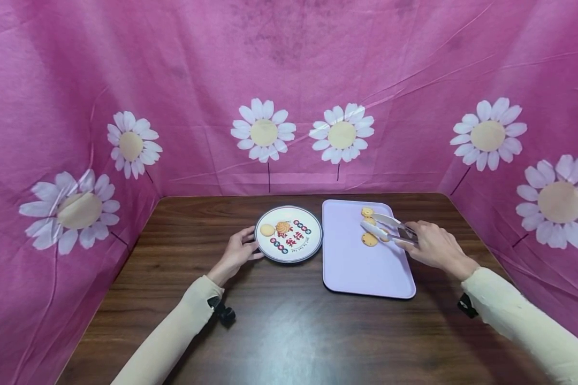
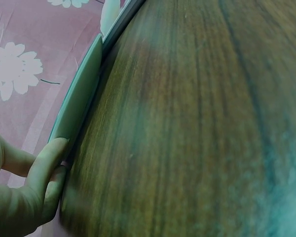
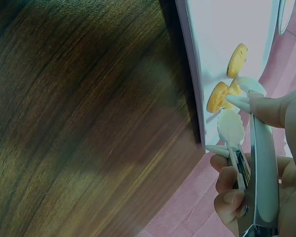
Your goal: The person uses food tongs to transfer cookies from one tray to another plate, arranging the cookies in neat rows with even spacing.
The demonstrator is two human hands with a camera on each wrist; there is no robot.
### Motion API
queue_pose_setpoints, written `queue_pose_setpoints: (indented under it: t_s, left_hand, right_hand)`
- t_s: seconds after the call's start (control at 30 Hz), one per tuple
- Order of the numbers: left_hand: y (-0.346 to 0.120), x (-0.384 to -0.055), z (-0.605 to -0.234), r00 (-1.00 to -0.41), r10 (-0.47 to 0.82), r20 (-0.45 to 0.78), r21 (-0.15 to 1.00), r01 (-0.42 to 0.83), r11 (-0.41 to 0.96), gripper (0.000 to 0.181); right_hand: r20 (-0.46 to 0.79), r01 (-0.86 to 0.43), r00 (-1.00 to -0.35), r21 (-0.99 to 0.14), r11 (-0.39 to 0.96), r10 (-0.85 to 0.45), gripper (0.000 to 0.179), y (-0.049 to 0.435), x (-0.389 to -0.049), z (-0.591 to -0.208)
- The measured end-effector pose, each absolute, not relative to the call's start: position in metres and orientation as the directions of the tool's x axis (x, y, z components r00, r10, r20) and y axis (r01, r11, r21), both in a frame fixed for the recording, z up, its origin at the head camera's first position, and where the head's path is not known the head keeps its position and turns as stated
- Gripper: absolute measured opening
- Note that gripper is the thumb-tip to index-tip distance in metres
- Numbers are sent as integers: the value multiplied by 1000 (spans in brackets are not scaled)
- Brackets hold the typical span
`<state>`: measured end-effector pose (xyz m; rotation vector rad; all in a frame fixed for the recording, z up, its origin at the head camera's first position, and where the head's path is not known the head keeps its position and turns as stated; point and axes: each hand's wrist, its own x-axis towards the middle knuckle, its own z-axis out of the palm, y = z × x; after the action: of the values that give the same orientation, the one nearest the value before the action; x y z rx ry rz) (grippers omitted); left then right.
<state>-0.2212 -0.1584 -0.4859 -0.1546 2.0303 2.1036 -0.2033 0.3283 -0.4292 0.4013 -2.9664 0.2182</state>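
Note:
On the table, the round white plate [image 1: 281, 213] with printed characters carries a plain round biscuit [image 1: 267, 230] and a swirled biscuit [image 1: 283, 229]. My left hand [image 1: 236, 251] holds its left rim, the fingers spread along the edge; the left wrist view shows the thumb side against the rim [image 2: 74, 111]. In my right hand [image 1: 435, 246] I grip metal tongs [image 1: 378, 232], pointing left over the lilac tray [image 1: 356, 272]. Their ends lie among several biscuits, including one dotted biscuit [image 1: 369, 239]. The right wrist view shows the tongs [image 3: 264, 168] spread apart near a biscuit [image 3: 217, 97].
The tray stands right beside the plate on a dark wooden table [image 1: 279, 321]. Pink cloth [image 1: 298, 64] with white flowers hangs behind the table and on both sides. A ringed biscuit [image 1: 367, 212] lies at the tray's far end.

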Motion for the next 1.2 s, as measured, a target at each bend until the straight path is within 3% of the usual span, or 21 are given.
queue_pose_setpoints:
  t_s: [1.2]
  left_hand:
    - [-160,-220,-485,-969,63,-240,970,-242,-26,64]
  right_hand:
    - [181,-302,-943,-111,947,-279,57,319,-203,-426]
